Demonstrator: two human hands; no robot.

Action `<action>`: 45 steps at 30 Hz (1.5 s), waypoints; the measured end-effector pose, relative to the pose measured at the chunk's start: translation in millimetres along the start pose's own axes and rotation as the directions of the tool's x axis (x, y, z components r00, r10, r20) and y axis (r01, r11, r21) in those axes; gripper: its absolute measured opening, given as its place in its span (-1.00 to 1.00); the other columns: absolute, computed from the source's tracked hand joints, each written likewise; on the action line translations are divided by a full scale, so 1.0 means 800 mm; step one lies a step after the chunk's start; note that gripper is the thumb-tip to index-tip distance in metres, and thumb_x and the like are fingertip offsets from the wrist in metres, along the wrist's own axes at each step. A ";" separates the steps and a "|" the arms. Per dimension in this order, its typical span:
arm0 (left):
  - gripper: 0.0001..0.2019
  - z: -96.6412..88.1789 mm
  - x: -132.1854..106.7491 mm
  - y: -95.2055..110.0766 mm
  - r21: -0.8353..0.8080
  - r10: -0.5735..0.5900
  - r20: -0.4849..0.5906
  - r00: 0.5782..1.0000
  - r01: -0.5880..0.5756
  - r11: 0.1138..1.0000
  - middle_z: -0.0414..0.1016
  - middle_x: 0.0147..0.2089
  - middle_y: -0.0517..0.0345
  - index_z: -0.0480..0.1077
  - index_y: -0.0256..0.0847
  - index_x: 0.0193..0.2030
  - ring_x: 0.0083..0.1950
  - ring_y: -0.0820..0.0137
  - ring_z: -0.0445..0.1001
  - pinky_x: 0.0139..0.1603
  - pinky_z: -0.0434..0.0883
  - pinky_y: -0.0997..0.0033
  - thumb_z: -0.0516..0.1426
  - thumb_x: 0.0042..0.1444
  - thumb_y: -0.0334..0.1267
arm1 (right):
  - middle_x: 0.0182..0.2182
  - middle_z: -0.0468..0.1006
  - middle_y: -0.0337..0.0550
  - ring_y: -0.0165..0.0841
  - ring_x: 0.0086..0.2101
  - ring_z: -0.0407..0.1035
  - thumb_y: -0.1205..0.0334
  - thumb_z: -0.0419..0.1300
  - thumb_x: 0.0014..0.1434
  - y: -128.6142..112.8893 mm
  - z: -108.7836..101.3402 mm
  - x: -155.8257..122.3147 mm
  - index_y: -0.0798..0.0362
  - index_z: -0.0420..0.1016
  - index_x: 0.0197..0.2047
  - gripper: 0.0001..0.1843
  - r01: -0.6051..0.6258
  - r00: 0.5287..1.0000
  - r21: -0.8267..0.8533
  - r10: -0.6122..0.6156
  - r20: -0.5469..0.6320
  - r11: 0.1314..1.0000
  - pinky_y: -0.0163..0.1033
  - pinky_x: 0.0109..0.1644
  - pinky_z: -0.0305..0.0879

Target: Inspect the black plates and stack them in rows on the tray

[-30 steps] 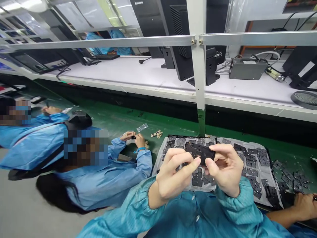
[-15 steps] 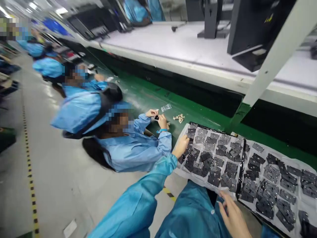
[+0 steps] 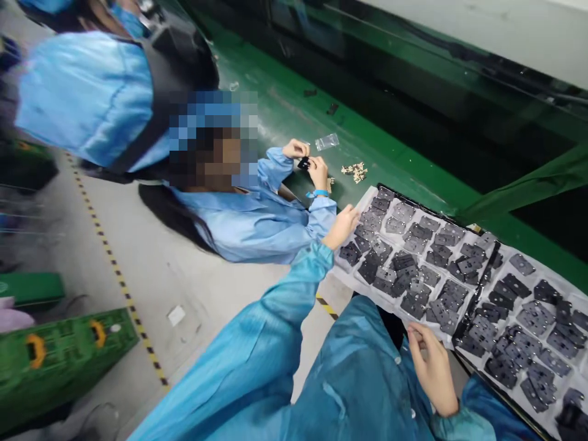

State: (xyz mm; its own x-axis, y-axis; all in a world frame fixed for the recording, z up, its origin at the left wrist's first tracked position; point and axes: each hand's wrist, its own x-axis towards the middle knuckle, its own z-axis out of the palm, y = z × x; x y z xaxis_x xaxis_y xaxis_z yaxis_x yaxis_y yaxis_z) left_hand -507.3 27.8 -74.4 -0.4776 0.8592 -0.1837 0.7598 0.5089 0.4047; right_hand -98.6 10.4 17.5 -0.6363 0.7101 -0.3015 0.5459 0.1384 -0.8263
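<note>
A white sheet (image 3: 362, 202) lies on a black tray (image 3: 478, 288) and carries several flat black parts (image 3: 413, 269) in rows. My left hand (image 3: 342, 225) is at the sheet's left edge, fingers curled onto it. Down at the near edge, my right hand (image 3: 432, 361) pinches the sheet between thumb and fingers. Both my sleeves are blue. The tray rests on a green belt (image 3: 285, 104).
A co-worker in a blue coat (image 3: 257, 220) sits close on my left, hands (image 3: 312, 164) on a small black piece. A clear bag (image 3: 327, 142) and a heap of small tan parts (image 3: 354, 171) lie on the belt. Green crates (image 3: 59, 355) stand on the floor at the lower left.
One second ago both hands held a black part up in front of me. Now that part is out of my hands, which sit on the sheet's edges. The view has swung down and left.
</note>
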 end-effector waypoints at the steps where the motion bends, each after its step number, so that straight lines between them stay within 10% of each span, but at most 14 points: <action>1: -0.76 -0.001 -0.020 -0.006 0.028 -0.023 0.024 0.999 0.022 0.999 0.43 0.03 -0.03 0.41 -0.27 -0.02 -0.01 0.31 0.47 0.04 0.44 0.21 0.06 0.32 -0.18 | -0.16 0.60 -0.01 -0.26 -0.29 0.53 0.07 0.06 0.32 -0.003 0.003 0.007 0.02 0.49 -0.04 -0.71 0.014 0.999 0.012 -0.014 0.030 1.000 -0.18 -0.17 0.50; 11: -0.48 0.070 -0.131 -0.013 0.093 -0.185 0.128 0.974 0.174 0.980 0.27 0.14 -0.16 0.25 -0.28 0.14 0.01 0.17 0.46 -0.07 0.41 0.29 0.27 0.08 -0.22 | -0.14 0.58 0.01 -0.27 -0.25 0.50 0.06 0.04 0.34 -0.005 -0.043 0.030 0.06 0.46 -0.02 -0.68 0.062 0.998 -0.177 -0.057 0.033 0.982 -0.22 -0.16 0.45; 17: -0.57 0.061 -0.121 -0.016 0.071 -0.081 0.120 0.989 0.073 0.995 0.33 0.09 -0.14 0.30 -0.28 0.07 0.11 0.13 0.35 0.12 0.31 0.20 0.27 0.08 -0.28 | -0.17 0.59 0.00 -0.28 -0.30 0.51 0.04 0.04 0.34 -0.020 -0.076 0.037 0.07 0.48 -0.06 -0.68 0.122 0.992 -0.245 -0.129 -0.012 0.962 -0.23 -0.19 0.46; 25: -0.92 0.039 -0.103 -0.002 0.064 0.086 0.123 0.989 -0.095 0.993 0.39 -0.11 0.03 0.33 -0.33 -0.18 0.01 0.29 0.36 0.11 0.28 0.36 0.13 0.18 -0.41 | -0.15 0.57 -0.03 -0.29 -0.24 0.50 0.11 0.01 0.36 -0.027 -0.057 0.024 0.04 0.46 -0.04 -0.72 0.186 0.981 -0.220 -0.194 -0.013 0.958 -0.23 -0.15 0.43; 39: -0.55 0.054 -0.069 -0.030 0.117 0.019 0.225 0.974 -0.047 0.992 0.43 -0.02 -0.01 0.30 -0.35 0.10 -0.09 0.28 0.49 -0.07 0.36 0.41 0.18 0.02 -0.41 | -0.16 0.59 -0.02 -0.27 -0.22 0.51 0.11 -0.02 0.37 0.004 -0.055 0.004 0.05 0.48 -0.06 -0.69 0.133 0.988 -0.120 -0.141 -0.060 0.984 -0.24 -0.13 0.43; 45: -0.81 0.031 -0.054 -0.018 0.103 0.073 0.158 0.985 -0.090 0.991 0.45 -0.21 0.12 0.44 -0.30 -0.22 -0.14 0.33 0.47 -0.09 0.34 0.47 0.18 -0.02 -0.32 | -0.16 0.60 -0.04 -0.28 -0.26 0.51 0.09 0.01 0.35 0.014 -0.063 0.009 0.04 0.49 -0.07 -0.70 0.096 0.990 -0.053 -0.101 -0.102 0.994 -0.26 -0.18 0.42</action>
State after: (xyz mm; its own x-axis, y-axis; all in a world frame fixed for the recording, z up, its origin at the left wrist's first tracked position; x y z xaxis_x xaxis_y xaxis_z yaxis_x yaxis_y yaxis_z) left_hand -486.6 -15.8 -94.7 -0.3448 0.8917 -0.2931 0.8413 0.4321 0.3248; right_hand -69.0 51.7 29.9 -0.6293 0.7591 -0.1663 0.5106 0.2426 -0.8249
